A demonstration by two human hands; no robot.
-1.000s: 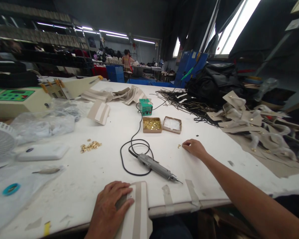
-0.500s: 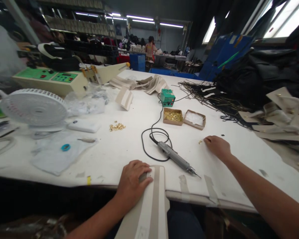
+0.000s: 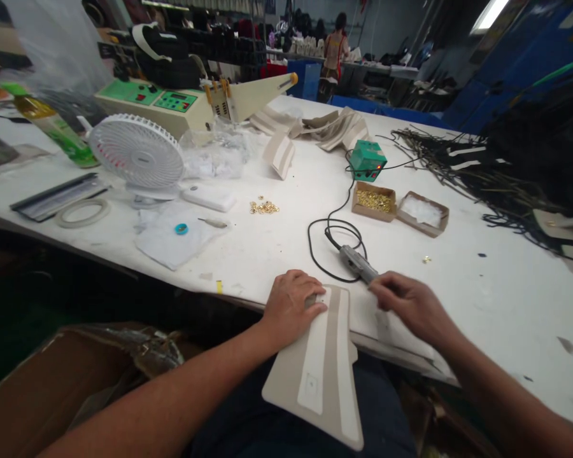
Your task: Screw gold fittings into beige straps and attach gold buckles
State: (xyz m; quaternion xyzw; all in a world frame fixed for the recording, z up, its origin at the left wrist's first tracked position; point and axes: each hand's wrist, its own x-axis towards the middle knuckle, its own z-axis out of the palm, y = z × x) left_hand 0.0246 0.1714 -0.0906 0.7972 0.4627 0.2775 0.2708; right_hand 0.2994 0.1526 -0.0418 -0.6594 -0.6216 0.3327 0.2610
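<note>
So in the head view, two shallow cardboard boxes sit side by side on the table: the left box is loaded with tiny gold parts, the right box with some white stuff too blurry to name. Something small is held in a blue dish over on the left, yellowish liquid can be seen in a green-capped bottle, and clear plastic is bunched at a big carton below the table. A loose gold pile is left mid-table, with a few stray gold bits near the right box. The striped panel is angled from the table edge down over the lap, its upper end held by the left hand, thumb and fingers slightly apart. The front of a grey electric screwdriver is blocked from sight by the right hand; fingers are bunched there, but whether it's actually gripped can't be told. Its looped cable is sprawled between gold pile and boxes, and the beige machine is partly hidden by a white fan.
</note>
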